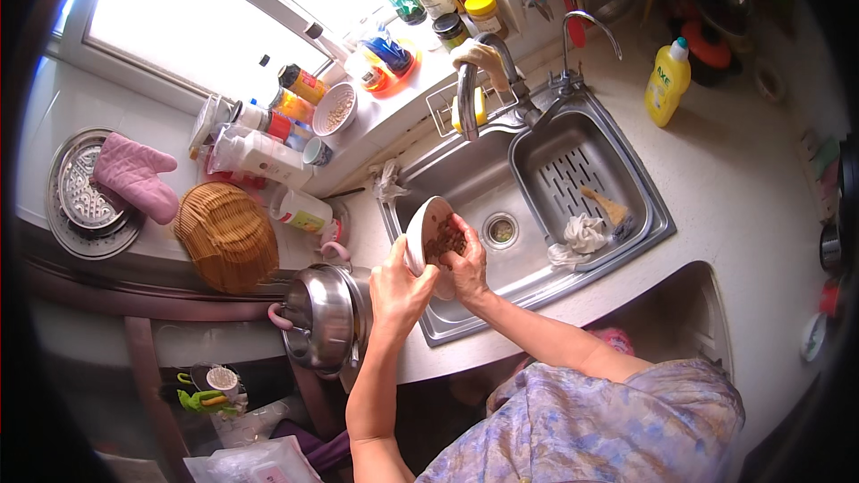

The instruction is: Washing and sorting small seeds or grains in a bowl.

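Note:
Over the left basin of a stainless steel double sink, my left hand grips the rim of a white bowl. The bowl is tilted to the right. Inside it lie many small reddish-brown pieces, perhaps beans or nuts. My right hand is at the bowl's lower right side, fingers cupped against the pieces at the rim; its palm is partly hidden. Below and to the right of the hands is the basin's drain strainer, with some pale bits in it.
A curved faucet with a cloth over it rises behind the sink. The right basin holds a slotted drain tray, a brush and crumpled white plastic. Steel pots stand left; a yellow detergent bottle stands right.

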Demonstrator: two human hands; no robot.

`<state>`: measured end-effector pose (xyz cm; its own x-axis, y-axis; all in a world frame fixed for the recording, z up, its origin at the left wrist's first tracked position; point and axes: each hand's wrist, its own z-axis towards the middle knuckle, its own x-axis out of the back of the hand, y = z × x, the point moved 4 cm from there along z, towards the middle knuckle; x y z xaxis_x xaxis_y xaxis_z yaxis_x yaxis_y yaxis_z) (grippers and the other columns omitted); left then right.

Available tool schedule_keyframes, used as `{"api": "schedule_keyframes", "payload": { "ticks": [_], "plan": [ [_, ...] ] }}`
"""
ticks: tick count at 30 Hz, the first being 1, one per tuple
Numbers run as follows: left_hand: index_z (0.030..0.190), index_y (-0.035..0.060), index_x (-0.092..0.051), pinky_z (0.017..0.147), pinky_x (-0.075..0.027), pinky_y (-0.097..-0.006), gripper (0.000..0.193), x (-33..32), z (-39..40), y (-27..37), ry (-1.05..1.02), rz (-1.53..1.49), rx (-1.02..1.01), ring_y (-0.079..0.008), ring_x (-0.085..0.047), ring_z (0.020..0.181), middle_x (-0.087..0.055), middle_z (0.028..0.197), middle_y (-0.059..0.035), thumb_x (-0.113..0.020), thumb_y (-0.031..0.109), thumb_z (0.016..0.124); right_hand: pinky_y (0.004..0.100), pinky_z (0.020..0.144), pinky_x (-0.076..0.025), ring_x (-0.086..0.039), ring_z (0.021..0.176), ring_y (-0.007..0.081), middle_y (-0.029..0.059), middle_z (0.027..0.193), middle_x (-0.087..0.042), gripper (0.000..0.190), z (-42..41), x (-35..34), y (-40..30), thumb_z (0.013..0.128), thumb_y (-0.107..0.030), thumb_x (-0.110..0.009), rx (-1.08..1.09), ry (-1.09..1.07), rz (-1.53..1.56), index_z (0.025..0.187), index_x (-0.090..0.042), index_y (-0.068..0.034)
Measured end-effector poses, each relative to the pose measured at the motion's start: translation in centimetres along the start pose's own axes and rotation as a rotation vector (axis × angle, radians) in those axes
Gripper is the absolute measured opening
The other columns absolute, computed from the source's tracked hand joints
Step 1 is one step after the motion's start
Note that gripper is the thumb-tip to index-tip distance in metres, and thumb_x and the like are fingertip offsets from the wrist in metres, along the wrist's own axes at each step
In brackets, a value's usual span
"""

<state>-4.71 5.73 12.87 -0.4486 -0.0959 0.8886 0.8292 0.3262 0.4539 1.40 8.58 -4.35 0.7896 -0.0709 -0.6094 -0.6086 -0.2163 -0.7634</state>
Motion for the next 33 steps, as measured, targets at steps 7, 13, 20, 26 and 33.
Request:
{"api": "schedule_keyframes", "payload": {
  "ticks": [7,13,20,26,33],
  "plan": [
    [0.116,-0.0023,-0.05,0.057,-0.06,-0.0344,0.044,-9.5,-2.7,-12.4,0.019,-1.254,0.495,-0.0184,-0.064,0.063,-0.062,0.089,-0.0125,-0.05,-0.007,0.072,0.0441,0.095,-0.039,-0.048,0.107,0.0381,0.0228,0.111,-0.05,0.045,1.5,-0.5,-2.9,0.066,0.005,-0.049,0.65,-0.476,-0.955,0.11,-0.05,0.005],
    [0.121,-0.0015,-0.04,0.073,-0.059,-0.0485,0.053,-16.4,-2.9,-11.9,-0.051,-1.765,0.582,-0.0307,-0.063,0.091,-0.054,0.11,-0.0157,-0.046,-0.009,0.068,0.0436,0.085,-0.042,-0.054,0.092,0.0351,0.0192,0.09,-0.054,0.024,1.3,-1.2,-3.8,0.067,-0.007,-0.058,0.682,-0.949,-1.503,0.089,-0.055,0.003],
    [0.123,-0.0017,-0.038,0.072,-0.059,-0.0475,0.054,-18.9,-0.5,-9.0,-0.138,-1.797,0.555,-0.0292,-0.064,0.089,-0.054,0.11,-0.0166,-0.046,-0.008,0.07,0.0409,0.087,-0.047,-0.057,0.099,0.0346,0.019,0.104,-0.06,0.029,4.0,1.8,-4.2,0.065,0.001,-0.057,0.863,-0.779,-1.34,0.095,-0.06,0.002],
    [0.123,-0.0009,-0.041,0.071,-0.06,-0.0444,0.053,-20.4,1.4,-8.7,-0.144,-1.74,0.581,-0.0302,-0.065,0.088,-0.056,0.108,-0.0166,-0.047,-0.005,0.07,0.0412,0.088,-0.047,-0.057,0.1,0.0362,0.0181,0.105,-0.061,0.034,6.0,0.3,-9.5,0.062,0.009,-0.049,0.768,-0.673,-1.018,0.093,-0.061,0.002],
    [0.128,0.0001,-0.038,0.071,-0.06,-0.0442,0.058,-21.2,3.4,-8.2,-0.081,-1.698,0.608,-0.0302,-0.064,0.093,-0.055,0.112,-0.0182,-0.047,-0.005,0.07,0.0318,0.071,-0.049,-0.061,0.079,0.0231,0.0115,0.089,-0.061,0.021,15.5,7.2,-15.7,0.081,0.007,-0.049,0.692,-0.203,-1.103,0.097,-0.06,-0.002]
  ]
}}
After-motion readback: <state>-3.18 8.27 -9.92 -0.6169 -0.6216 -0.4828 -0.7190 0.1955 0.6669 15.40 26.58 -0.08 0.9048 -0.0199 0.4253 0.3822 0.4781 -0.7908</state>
